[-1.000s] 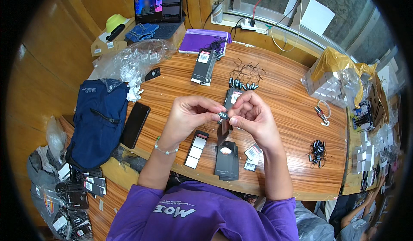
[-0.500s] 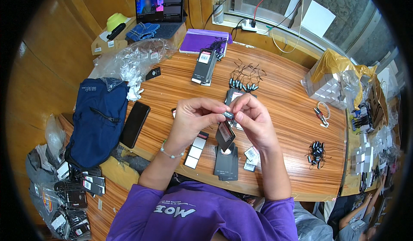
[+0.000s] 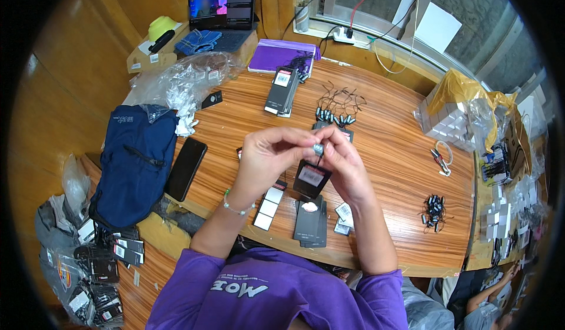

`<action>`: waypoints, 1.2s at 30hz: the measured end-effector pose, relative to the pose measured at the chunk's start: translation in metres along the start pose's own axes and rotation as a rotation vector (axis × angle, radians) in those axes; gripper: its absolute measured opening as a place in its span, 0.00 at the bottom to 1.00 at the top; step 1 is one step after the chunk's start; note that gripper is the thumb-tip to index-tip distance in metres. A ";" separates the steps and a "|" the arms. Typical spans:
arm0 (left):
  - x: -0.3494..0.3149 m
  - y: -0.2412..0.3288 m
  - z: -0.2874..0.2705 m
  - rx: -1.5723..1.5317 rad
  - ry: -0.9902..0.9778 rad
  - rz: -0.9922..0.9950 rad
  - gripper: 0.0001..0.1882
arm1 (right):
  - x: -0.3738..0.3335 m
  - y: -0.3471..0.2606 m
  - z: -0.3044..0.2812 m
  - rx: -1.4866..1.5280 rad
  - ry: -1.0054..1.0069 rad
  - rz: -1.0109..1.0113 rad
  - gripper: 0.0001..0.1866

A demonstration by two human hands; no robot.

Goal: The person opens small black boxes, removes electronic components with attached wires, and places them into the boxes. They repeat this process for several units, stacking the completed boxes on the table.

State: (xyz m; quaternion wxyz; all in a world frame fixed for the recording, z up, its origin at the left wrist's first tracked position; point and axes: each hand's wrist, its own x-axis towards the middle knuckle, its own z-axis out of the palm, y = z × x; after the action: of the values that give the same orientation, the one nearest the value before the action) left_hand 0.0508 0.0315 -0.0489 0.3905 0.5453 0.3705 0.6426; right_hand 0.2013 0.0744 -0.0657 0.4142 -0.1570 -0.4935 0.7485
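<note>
Over the middle of the table, my left hand (image 3: 265, 158) and my right hand (image 3: 348, 168) meet with fingers pinched. Between their fingertips shows a small grey plastic string seal (image 3: 318, 149). A black hang tag (image 3: 311, 177) with a white barcode sticker dangles below it on a dark cord. Just beneath lies a stack of black tags (image 3: 310, 227). Left of that stack is a strip of white stickers (image 3: 270, 208), and to its right are small barcode labels (image 3: 344, 217). Beyond my hands, several string seals with black cords (image 3: 335, 117) lie in a row across more tags, partly hidden.
Another tag stack (image 3: 280, 91) lies farther back near a purple folder (image 3: 276, 56). A phone (image 3: 186, 170) and a navy bag (image 3: 134, 162) are at left. Pliers (image 3: 440, 161), a pile of seals (image 3: 434, 212) and white boxes (image 3: 450, 118) occupy the right side.
The hanging tag has swung round from a tilted position, and its barcode sticker now faces up to me. My fingertips have drawn closer together around the seal, with the right hand slightly lower.
</note>
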 end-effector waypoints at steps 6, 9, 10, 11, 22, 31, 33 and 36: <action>0.032 -0.012 -0.011 0.189 -0.169 -0.098 0.13 | 0.003 -0.003 -0.019 -0.048 -0.087 0.123 0.17; 0.040 -0.033 -0.006 0.442 -0.004 0.132 0.16 | 0.007 -0.020 -0.031 0.144 0.167 -0.029 0.13; 0.041 -0.044 -0.008 0.462 -0.017 0.091 0.17 | 0.006 -0.028 -0.047 0.157 0.248 -0.125 0.13; 0.041 -0.052 -0.008 0.530 -0.095 0.053 0.17 | 0.001 -0.040 -0.059 0.212 0.328 -0.176 0.12; 0.054 -0.126 0.005 0.939 -0.300 -0.230 0.28 | -0.036 -0.094 -0.126 0.429 0.332 -0.431 0.11; 0.070 -0.146 0.002 0.939 -0.305 -0.029 0.14 | -0.036 -0.095 -0.127 0.418 0.274 -0.432 0.11; 0.073 -0.149 0.000 0.814 -0.249 -0.006 0.11 | -0.036 -0.094 -0.125 0.407 0.264 -0.427 0.11; 0.078 -0.149 -0.009 0.697 -0.245 -0.052 0.09 | -0.034 -0.094 -0.123 0.406 0.260 -0.418 0.11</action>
State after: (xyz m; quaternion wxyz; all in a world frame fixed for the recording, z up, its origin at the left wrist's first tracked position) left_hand 0.0486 0.1647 -0.1527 0.2389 0.7089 0.5313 0.3977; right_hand 0.3450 0.1388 -0.0472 0.6416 -0.0605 -0.2986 0.7039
